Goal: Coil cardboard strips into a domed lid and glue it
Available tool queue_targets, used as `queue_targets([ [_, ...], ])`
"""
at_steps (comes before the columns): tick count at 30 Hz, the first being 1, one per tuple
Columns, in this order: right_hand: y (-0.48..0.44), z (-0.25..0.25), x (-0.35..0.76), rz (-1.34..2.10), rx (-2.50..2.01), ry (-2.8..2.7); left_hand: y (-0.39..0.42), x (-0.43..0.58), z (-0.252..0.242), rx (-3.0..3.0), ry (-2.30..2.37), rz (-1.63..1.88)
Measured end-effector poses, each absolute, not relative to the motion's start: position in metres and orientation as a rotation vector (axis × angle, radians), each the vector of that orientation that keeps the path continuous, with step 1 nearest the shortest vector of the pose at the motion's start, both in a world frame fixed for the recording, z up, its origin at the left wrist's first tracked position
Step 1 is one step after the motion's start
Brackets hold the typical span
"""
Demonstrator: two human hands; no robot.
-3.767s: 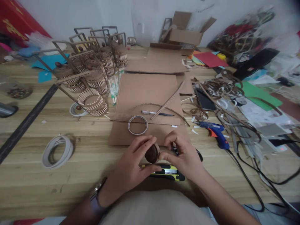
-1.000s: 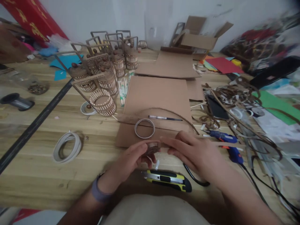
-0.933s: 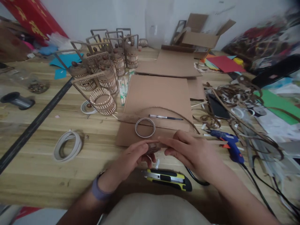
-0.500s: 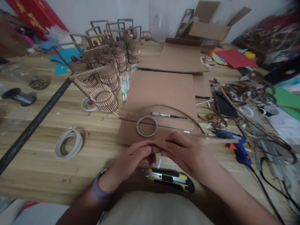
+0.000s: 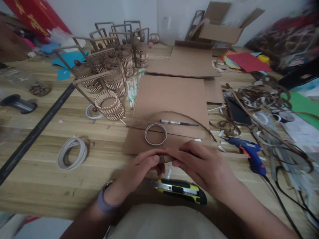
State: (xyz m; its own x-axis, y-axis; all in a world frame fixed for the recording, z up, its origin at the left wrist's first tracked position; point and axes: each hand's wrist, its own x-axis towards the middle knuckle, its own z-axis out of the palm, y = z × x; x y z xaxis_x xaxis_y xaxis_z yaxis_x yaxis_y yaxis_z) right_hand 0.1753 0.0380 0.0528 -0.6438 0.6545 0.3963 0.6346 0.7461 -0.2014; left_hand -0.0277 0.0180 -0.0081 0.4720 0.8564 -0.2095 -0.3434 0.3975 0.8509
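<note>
Utility knife: a yellow and black utility knife [image 5: 180, 191] is seen lying flat on the wooden table [image 5: 37, 186], nearer the viewer than the tape ring [image 5: 156, 134] and a little to its right.
Left hand: the left hand [image 5: 138, 171] is held in front of the tape ring, slightly left of it, with the fingers curled and the fingertips pinched on a small brown piece [image 5: 166, 158].
Right hand: the right hand [image 5: 201, 164] is held in front and to the right of the tape ring, with the fingers closed on the same piece from the other side.
Small brown piece: it is gripped between both hands, directly in front of the tape ring and near it. Most of it is hidden by fingers, so its shape cannot be told.
White coil: a white coil [image 5: 72, 156] is laid well left of the tape ring.
Glue gun: a blue glue gun [image 5: 250, 152] is laid well right of the tape ring.
Tape ring: it is laid flat on a cardboard sheet [image 5: 171, 96].
Pen: a pen [image 5: 179, 123] is placed just behind the tape ring, to the right.
Slatted lanterns: a cluster of slatted lanterns [image 5: 109, 106] is stood behind and left of the tape ring.
Open box: an open box [image 5: 219, 31] is set far behind and right of the tape ring.
</note>
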Motion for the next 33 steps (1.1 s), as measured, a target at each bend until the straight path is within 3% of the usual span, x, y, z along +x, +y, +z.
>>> queue_targets([
  [25,0.03,0.037,0.164,-0.099,-0.968,-2.515,0.019,-0.028,0.001,1.206,0.94,0.757],
  [33,0.025,0.046,0.16,-0.037,-0.952,-2.411,0.012,-0.027,0.006,1.325,0.977,1.01],
])
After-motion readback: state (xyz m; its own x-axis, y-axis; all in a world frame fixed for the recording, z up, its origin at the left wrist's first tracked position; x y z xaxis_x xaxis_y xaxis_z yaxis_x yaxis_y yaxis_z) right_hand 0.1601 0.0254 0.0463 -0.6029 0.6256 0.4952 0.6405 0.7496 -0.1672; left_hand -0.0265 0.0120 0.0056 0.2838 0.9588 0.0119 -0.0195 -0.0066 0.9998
